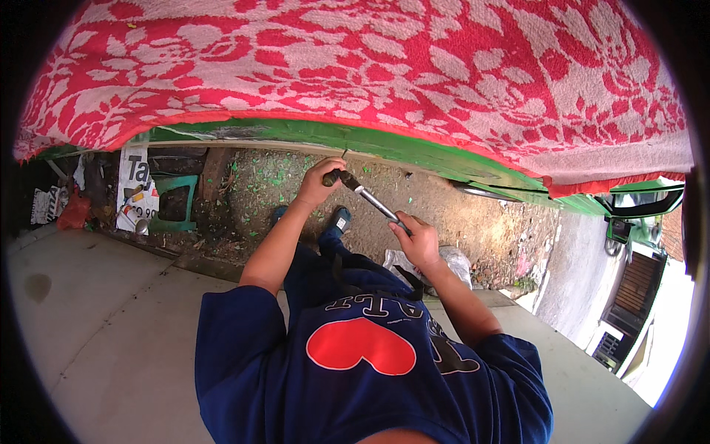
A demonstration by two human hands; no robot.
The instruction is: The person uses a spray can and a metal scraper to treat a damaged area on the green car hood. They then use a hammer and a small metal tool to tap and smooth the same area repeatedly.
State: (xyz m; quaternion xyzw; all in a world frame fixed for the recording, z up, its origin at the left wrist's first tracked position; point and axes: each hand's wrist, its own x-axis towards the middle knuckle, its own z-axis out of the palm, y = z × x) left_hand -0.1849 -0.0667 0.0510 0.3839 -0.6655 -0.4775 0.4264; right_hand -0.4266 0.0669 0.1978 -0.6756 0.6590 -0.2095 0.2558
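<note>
In my right hand is the grip of a hammer with a silver metal shaft and a dark head. The shaft slants up and left, so the head sits against or just beside my left hand. The fingers of that hand are wrapped round a small hand tool with a dark rounded end. A thin dark tip shows just beyond these fingers, near the lower edge of a green painted vehicle body; its exact kind is hidden by my grip.
A red and pink floral towel drapes over the vehicle. Green paint flakes lie on the dirt ground. Leftward are a green plastic frame, a printed sheet and a red bag. Clear plastic lies beside my legs; a side mirror juts out right.
</note>
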